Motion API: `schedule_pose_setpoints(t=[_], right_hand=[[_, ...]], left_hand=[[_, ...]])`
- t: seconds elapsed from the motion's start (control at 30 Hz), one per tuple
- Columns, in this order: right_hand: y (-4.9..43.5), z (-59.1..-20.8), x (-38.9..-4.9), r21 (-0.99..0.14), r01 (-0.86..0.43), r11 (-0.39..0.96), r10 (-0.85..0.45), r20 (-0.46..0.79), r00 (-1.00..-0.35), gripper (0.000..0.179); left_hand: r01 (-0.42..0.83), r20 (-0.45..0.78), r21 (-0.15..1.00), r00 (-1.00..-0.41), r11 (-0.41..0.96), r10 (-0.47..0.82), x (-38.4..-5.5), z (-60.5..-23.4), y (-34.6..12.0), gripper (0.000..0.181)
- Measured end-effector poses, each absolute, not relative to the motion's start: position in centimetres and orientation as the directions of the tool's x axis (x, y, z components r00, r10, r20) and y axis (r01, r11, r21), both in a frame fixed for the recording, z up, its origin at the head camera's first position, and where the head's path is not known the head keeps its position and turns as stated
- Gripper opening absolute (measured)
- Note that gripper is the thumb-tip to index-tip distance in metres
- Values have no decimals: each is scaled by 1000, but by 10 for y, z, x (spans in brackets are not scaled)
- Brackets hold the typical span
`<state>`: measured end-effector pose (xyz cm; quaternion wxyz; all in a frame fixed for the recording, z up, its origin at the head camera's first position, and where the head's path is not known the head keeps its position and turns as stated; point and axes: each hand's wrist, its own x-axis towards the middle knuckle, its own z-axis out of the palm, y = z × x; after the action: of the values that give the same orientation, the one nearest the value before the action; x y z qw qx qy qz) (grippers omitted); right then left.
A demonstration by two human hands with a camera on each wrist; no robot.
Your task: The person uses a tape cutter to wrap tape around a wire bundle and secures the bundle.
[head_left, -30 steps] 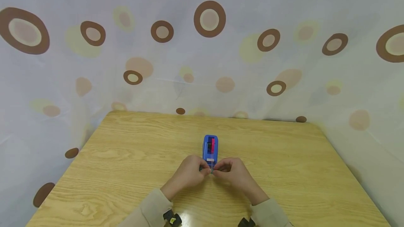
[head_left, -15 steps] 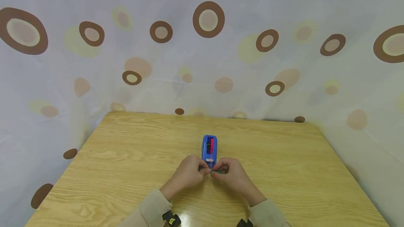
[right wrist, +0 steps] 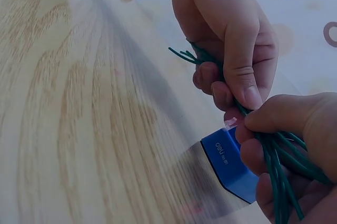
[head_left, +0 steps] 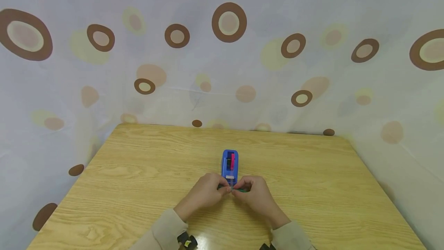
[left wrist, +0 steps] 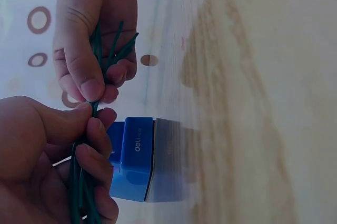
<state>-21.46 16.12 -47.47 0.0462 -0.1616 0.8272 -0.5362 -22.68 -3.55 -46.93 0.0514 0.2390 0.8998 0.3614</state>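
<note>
My left hand (head_left: 204, 191) and right hand (head_left: 256, 193) both pinch the green strand bundle (right wrist: 275, 169), just in front of the blue deli tape dispenser (left wrist: 137, 155). Probably best: bunch it tight, press the clear tape (head_left: 232, 183) flat, wrap evenly.

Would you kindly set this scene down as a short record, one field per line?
Surface: wood-grain table
Left hand: pinches green strands
Right hand: pinches the green strands too, right beside the left hand
Tape dispenser: blue, marked deli, standing on the table beyond the hands
Clear strip: appears to run from the tape dispenser's front toward the hands
Backdrop: pale, brown-ringed
</note>
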Motion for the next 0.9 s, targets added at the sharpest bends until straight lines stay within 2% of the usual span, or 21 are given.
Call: schedule_pose_setpoints(t=[0.33,0.9], right_hand=[[159,-474,-213,-883,-250,398,-306,129,-943,5],[158,-473,-211,-803,-337,492,-324,190,-927,8]], left_hand=[[383,56,683,-876,622,478,-224,-465,-36,25],[263,-60,805,-856,531,514,-224,-468,-40,41]])
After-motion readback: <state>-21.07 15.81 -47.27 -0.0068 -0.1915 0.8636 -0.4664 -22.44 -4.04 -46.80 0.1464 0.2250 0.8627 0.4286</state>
